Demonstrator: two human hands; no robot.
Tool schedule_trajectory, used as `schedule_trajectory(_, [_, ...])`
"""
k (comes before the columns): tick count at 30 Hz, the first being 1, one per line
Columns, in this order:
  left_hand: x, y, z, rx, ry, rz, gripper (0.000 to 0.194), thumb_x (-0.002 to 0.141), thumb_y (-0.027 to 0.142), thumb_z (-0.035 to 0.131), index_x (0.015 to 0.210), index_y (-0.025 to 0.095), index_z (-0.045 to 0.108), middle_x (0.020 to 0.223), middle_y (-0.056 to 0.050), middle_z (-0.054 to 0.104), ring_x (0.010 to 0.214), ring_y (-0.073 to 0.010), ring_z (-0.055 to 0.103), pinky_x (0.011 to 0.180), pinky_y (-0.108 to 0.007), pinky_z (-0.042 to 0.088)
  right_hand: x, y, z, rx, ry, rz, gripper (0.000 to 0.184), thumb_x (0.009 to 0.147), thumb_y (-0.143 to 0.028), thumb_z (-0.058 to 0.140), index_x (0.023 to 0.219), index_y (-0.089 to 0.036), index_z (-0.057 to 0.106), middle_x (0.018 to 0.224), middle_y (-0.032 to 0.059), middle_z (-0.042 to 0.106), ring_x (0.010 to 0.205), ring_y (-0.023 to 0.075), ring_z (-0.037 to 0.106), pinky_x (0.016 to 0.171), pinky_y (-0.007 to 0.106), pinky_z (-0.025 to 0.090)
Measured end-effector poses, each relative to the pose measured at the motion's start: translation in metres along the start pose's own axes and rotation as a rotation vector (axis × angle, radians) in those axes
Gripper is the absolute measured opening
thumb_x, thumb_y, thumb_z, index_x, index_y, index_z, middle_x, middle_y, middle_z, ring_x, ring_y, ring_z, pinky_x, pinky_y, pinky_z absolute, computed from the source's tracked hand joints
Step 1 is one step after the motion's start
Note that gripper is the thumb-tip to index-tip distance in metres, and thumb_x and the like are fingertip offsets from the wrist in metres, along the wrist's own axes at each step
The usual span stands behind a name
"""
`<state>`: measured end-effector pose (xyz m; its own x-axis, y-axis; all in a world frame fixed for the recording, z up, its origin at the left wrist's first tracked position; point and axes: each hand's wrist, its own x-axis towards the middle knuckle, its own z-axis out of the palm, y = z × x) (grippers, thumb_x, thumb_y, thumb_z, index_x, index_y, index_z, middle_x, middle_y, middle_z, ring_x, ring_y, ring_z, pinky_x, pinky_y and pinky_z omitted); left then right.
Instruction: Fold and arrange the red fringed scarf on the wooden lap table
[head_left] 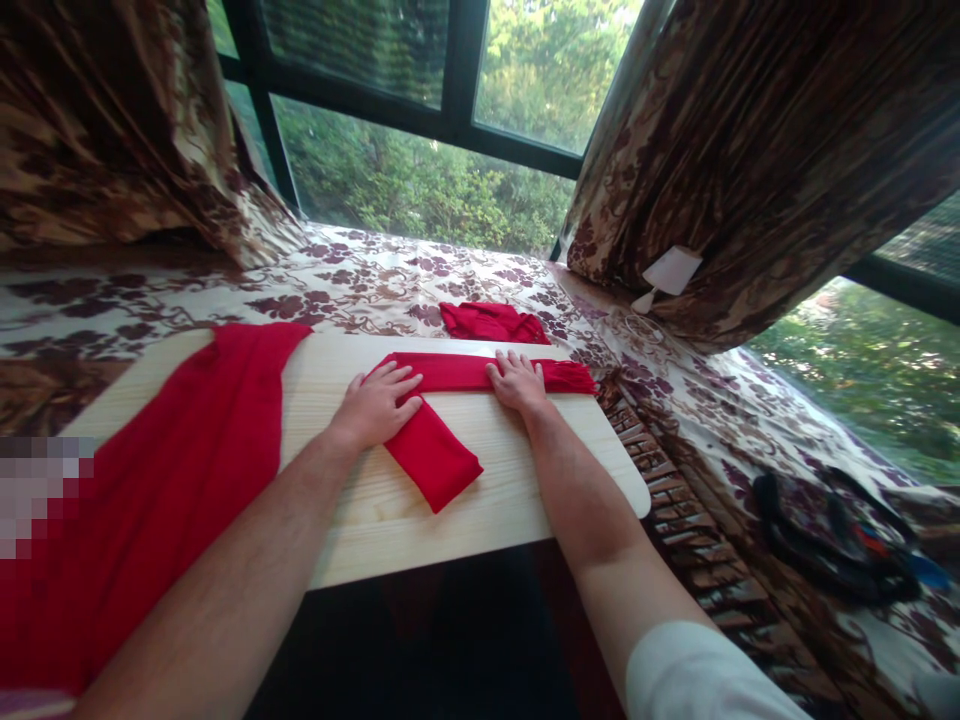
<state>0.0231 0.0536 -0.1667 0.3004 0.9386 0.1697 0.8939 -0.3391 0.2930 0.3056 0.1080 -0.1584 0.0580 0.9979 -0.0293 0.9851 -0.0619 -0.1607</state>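
A red scarf (pixel 450 371) with a fringed right end lies folded into a narrow band on the pale wooden board (pixel 360 550). Its other part turns at an angle toward me and ends in a blunt folded edge. My left hand (pixel 377 403) rests flat over the bend, fingers spread. Farther right, my right hand (pixel 517 380) lies flat on the band, not far from the fringe. Both palms press down from above, and neither hand is closed around the cloth. The fabric beneath my palms is hidden.
A large red cloth (pixel 217 440) drapes over the board's left side. Beyond the far edge lies another crumpled red cloth (pixel 491 322) on the floral bedspread (pixel 352 270). A small white lamp (pixel 673 270) stands by the right curtain (pixel 720 150). Dark straps (pixel 810 550) lie at right.
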Motion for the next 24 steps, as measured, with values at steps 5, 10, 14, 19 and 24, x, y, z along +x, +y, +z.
schedule_trajectory(5, [0.0,0.001,0.001,-0.011,0.005,-0.011,0.051,0.097,0.049,0.04,0.143,0.035,0.056,0.157,0.002,0.045,0.149,-0.0258,0.032,0.12,-0.054,0.021,0.011,0.048,-0.011,0.0,-0.002,0.036,0.062,0.103,-0.056,0.023,0.157,-0.027,0.035,0.166,0.0059,0.027,0.153,0.0273,0.022,0.123,0.057,0.007])
schedule_trajectory(10, [0.0,0.002,0.002,-0.016,0.014,-0.021,0.051,0.096,0.049,0.042,0.143,0.036,0.056,0.156,0.002,0.046,0.149,-0.0256,0.032,0.12,-0.053,0.021,0.02,0.096,-0.04,-0.052,-0.003,0.07,0.059,0.092,-0.057,0.054,0.139,-0.02,0.059,0.15,0.0131,0.052,0.138,0.0296,0.045,0.12,0.05,0.022])
schedule_trajectory(14, [0.001,0.001,0.003,-0.012,0.027,-0.018,0.051,0.096,0.05,0.042,0.143,0.036,0.057,0.156,0.002,0.046,0.149,-0.0259,0.033,0.12,-0.053,0.021,0.026,0.112,-0.063,-0.096,-0.104,0.087,0.06,0.077,-0.061,0.072,0.119,-0.018,0.071,0.121,0.0127,0.07,0.113,0.028,0.062,0.102,0.038,0.042])
schedule_trajectory(19, [0.0,0.001,0.004,-0.013,0.03,-0.017,0.05,0.096,0.049,0.042,0.142,0.036,0.057,0.156,0.002,0.046,0.149,-0.0248,0.033,0.12,-0.052,0.021,0.038,0.118,-0.073,-0.094,-0.23,0.031,0.051,0.072,-0.055,0.079,0.102,-0.013,0.075,0.097,0.0098,0.072,0.089,0.0219,0.066,0.079,0.026,0.048])
schedule_trajectory(24, [0.0,0.001,0.003,-0.021,0.036,-0.015,0.05,0.096,0.049,0.042,0.142,0.036,0.057,0.156,0.002,0.047,0.149,-0.0251,0.033,0.119,-0.054,0.022,0.04,0.128,-0.079,-0.047,-0.289,-0.002,0.039,0.069,-0.041,0.083,0.095,-0.013,0.076,0.087,0.0062,0.072,0.073,0.0172,0.063,0.066,0.025,0.047])
